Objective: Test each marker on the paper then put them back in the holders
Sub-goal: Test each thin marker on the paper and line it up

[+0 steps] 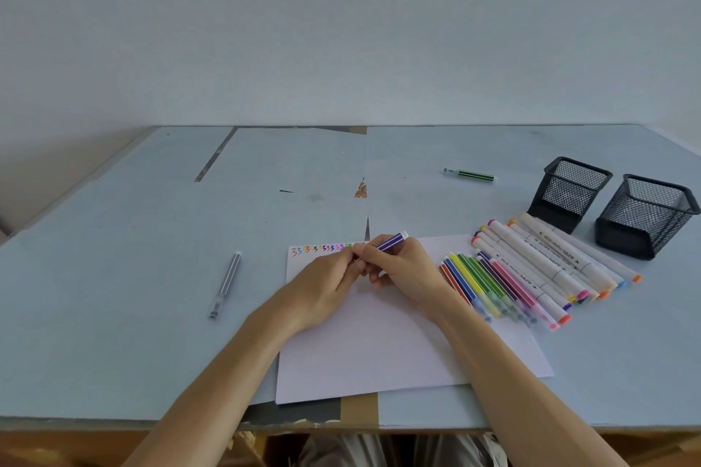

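Note:
A purple striped marker point(391, 241) sits between both hands above the white paper point(379, 345). My right hand point(407, 271) grips its barrel, and my left hand point(326, 286) pinches its lower end, which the fingers hide. A row of small coloured squiggles point(322, 249) runs along the paper's top edge. Several thin coloured markers point(489, 286) and several thick white markers point(550, 262) lie side by side on the paper's right part. Two black mesh holders point(569, 193) point(645, 216) stand at the right with nothing showing inside.
A grey striped marker point(226, 284) lies on the table to the left of the paper. A green striped marker point(470, 175) lies farther back, right of centre. The table's front edge point(341, 425) runs just below the paper, with brown tape on it.

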